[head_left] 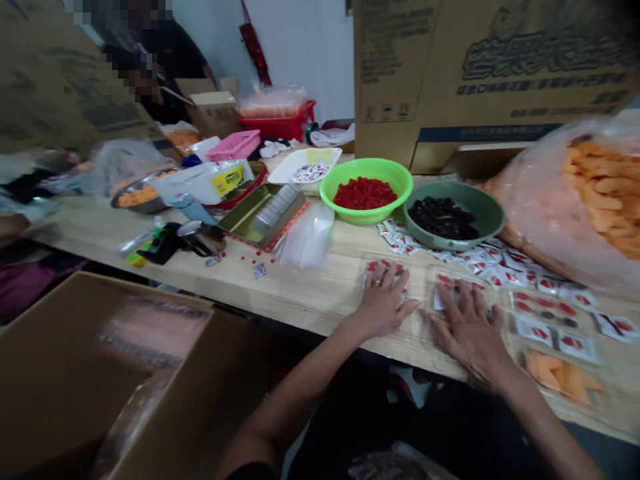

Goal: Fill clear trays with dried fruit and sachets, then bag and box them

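Observation:
My left hand (pixel 384 299) lies flat with fingers spread on a clear plastic pack (pixel 370 268) that shows red pieces inside. To its right, my right hand (pixel 467 327) rests palm down, fingers stretched, on a second clear pack (pixel 440 279) with red pieces and a white sachet. Beside that hand lies a third clear pack (pixel 546 308), with red and black pieces in its upper part and red-printed white sachets below. Orange pieces (pixel 563 377) fill its lowest part. Much of the two packs under my hands is hidden.
Behind the packs stand a bright green bowl (pixel 367 215) of red pieces and a dark green bowl (pixel 453 241) of black pieces. Loose sachets (pixel 505 272) lie in front. A bag of orange pieces (pixel 540 200) bulges at right. An open cardboard box (pixel 65 293) stands lower left.

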The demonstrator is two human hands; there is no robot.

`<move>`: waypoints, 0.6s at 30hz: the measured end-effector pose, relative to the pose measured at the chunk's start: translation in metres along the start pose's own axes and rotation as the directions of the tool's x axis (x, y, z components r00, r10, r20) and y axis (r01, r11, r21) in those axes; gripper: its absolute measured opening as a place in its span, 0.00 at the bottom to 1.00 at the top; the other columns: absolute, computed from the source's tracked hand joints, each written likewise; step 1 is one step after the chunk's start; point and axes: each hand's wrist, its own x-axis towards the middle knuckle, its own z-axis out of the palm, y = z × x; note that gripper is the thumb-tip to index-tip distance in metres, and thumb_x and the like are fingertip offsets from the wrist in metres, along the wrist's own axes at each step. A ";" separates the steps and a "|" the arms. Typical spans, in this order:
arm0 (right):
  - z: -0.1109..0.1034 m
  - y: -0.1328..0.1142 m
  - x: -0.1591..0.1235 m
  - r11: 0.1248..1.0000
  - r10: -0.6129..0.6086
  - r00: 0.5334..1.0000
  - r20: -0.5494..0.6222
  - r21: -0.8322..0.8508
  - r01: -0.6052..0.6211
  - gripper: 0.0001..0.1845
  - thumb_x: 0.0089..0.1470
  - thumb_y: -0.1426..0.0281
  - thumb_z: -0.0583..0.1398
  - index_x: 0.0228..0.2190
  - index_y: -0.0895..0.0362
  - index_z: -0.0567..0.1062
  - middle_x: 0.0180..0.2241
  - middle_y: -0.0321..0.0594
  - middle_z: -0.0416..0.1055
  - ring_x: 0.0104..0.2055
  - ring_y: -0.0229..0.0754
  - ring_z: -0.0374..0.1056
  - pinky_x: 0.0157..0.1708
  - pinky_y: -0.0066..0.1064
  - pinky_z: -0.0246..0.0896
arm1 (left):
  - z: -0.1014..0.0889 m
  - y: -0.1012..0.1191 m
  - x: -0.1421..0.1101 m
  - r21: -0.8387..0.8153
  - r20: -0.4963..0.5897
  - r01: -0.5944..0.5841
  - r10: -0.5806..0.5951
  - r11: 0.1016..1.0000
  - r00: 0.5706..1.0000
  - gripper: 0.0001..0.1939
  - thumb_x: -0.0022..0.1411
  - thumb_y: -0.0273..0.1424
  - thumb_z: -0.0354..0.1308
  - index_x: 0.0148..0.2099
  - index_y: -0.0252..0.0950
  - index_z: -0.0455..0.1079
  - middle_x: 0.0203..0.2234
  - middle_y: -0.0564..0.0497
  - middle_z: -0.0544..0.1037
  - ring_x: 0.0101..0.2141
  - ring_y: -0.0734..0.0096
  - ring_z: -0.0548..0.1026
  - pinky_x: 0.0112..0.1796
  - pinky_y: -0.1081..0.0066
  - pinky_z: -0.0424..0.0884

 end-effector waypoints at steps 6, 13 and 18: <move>-0.011 0.010 0.007 0.993 0.019 0.998 -0.067 0.121 -0.011 0.38 0.68 0.49 0.38 0.71 0.54 0.51 0.74 0.52 0.35 0.75 0.62 0.30 0.67 0.65 0.38 | -0.050 -0.087 -0.012 0.100 -0.220 0.488 -0.459 0.867 0.861 0.23 0.68 0.29 0.54 0.64 0.33 0.65 0.66 0.36 0.63 0.65 0.49 0.62 0.62 0.51 0.60; -0.011 -0.015 0.020 0.982 -0.096 0.991 -0.092 0.154 0.109 0.35 0.69 0.55 0.41 0.70 0.56 0.54 0.72 0.54 0.44 0.74 0.60 0.37 0.67 0.61 0.45 | -0.048 -0.169 -0.047 0.187 -0.131 0.485 -0.468 0.854 0.874 0.17 0.70 0.23 0.49 0.55 0.38 0.73 0.56 0.43 0.75 0.55 0.57 0.73 0.54 0.60 0.68; -0.019 -0.048 0.034 0.964 -0.207 0.977 -0.053 0.160 0.213 0.32 0.69 0.59 0.44 0.68 0.57 0.59 0.71 0.55 0.47 0.73 0.62 0.41 0.65 0.62 0.48 | -0.044 -0.176 -0.046 0.125 -0.237 0.539 -0.502 0.833 0.832 0.12 0.72 0.31 0.53 0.42 0.32 0.77 0.41 0.42 0.80 0.46 0.60 0.76 0.48 0.65 0.69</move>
